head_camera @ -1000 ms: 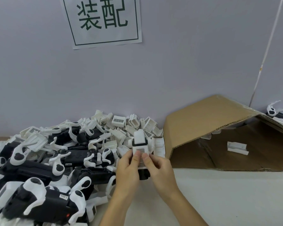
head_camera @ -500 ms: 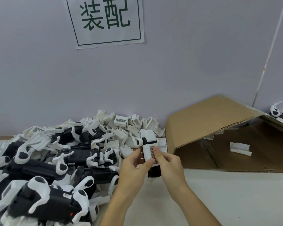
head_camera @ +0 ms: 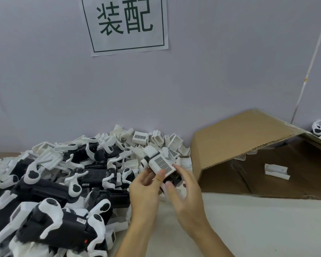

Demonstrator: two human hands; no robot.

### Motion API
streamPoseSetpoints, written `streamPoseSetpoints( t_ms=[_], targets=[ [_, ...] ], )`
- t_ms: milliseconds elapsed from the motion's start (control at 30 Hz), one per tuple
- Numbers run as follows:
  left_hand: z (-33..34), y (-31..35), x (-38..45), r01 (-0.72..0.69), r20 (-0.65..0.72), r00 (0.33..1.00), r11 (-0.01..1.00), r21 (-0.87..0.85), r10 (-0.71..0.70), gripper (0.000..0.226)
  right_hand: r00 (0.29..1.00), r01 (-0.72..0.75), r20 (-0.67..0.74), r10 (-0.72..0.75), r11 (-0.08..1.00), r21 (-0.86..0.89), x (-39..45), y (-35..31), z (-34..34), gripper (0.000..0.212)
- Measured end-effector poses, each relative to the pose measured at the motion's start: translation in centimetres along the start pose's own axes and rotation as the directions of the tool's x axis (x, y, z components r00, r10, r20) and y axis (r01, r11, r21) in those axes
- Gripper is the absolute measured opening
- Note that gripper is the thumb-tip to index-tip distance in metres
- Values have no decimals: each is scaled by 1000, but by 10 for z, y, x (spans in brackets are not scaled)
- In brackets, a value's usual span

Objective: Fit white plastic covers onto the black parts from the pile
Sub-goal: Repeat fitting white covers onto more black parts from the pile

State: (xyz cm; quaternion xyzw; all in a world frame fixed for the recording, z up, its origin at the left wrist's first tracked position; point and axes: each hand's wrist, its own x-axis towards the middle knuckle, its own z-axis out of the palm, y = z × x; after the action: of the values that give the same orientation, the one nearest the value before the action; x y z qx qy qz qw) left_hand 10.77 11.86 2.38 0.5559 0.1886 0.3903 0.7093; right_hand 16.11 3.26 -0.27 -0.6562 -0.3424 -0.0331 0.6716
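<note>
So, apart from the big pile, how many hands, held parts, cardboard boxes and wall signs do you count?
Hands: 2, left hand and right hand
Black part with white cover, held: 1
Cardboard box: 1
Wall sign: 1
Total: 5

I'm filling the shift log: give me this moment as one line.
left hand: holds white cover | right hand: fingers at black part | cover: on part, seating unclear

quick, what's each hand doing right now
Left hand: pinching the white cover on its black part.
Right hand: fingers curled round that part.
</note>
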Motion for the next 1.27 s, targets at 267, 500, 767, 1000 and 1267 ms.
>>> streamPoseSetpoints(
  t_ms=[267, 500, 767, 1000, 1267],
  targets=[
    [3, 1, 0, -30, 34, 999, 997, -67, 32, 33, 958, -206, -164, 233, 964, 167, 14, 8, -8, 23],
    [-8, 3, 9, -89, -154, 985, 995, -53, 80, 17, 728, -623, 285, 624, 428, 654, 20, -7, -22, 44],
    [-11, 13, 4, -44, 5, 999, 988, -146, 45, 28, 810, -584, 388, 439, 558, 589, 23, -7, -36, 44],
    [-12, 13, 3, -56, 24, 998, 992, -112, 59, 15, 911, -372, 326, 254, 847, 380, 39, -12, -60, 54],
    [-12, 10, 7, -71, -15, 997, 995, -65, 71, 20, 855, -295, 443, 269, 956, -11, 44, -26, -72, 40]
  ],
)
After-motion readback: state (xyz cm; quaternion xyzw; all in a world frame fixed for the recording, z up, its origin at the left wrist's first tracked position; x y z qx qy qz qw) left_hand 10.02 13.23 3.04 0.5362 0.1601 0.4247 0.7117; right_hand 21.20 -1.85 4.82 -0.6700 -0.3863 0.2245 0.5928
